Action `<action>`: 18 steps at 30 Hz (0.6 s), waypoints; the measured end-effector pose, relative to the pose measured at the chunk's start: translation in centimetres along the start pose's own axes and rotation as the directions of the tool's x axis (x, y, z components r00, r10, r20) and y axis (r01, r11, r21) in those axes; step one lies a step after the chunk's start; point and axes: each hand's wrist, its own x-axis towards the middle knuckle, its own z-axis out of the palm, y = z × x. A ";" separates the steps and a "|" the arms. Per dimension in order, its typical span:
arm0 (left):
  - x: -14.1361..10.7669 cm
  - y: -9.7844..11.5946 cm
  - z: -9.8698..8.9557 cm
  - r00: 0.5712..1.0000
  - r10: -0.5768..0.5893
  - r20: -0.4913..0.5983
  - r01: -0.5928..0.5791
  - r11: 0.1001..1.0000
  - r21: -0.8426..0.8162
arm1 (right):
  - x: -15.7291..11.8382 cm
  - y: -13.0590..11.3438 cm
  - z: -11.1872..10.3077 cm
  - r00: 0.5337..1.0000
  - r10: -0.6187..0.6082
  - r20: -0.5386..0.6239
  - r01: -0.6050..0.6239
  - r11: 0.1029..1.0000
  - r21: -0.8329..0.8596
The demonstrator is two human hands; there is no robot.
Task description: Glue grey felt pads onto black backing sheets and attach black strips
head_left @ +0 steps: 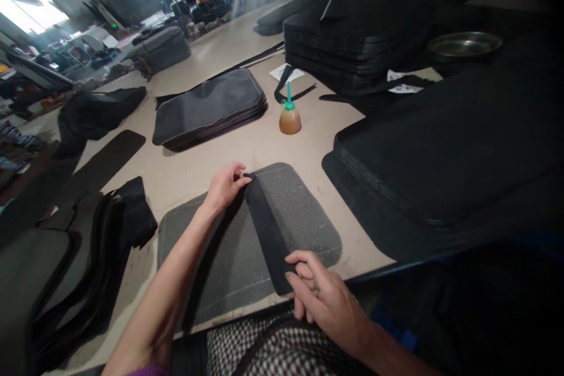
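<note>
A black fabric strip (268, 229) stretches lengthwise over a grey rounded panel (220, 252) on the table in front of me. My left hand (227, 185) pinches the strip's far end between thumb and fingertips. At the near end, the fingers and thumb of my right hand (319, 291) close on the strip's right corner. Chalk-like lines run along the panel's edges, and pale specks dot its surface. Beyond it stands a squeeze bottle (289, 120) of amber liquid with a green nozzle.
A stack of dark panels (211, 106) lies behind the grey one. Large black pieces (440, 158) cover the right side, with a taller black stack (339, 35) and a metal dish (465, 44) farther back. Folded black pieces (88, 252) lie on the left.
</note>
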 end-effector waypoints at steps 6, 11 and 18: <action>2.0 0.1 0.8 0.999 0.007 0.034 -0.010 0.997 0.077 | 0.4 0.1 0.0 1.000 -0.001 -0.010 0.001 1.000 -0.028; 1.9 0.1 0.8 0.999 -0.002 0.044 -0.002 0.996 0.091 | 0.3 0.2 0.0 1.000 -0.022 -0.009 0.022 0.999 -0.032; 1.6 0.2 0.8 0.998 -0.045 0.038 0.042 0.996 0.075 | 0.4 -0.2 -0.4 1.000 0.007 -0.025 -0.007 1.000 -0.025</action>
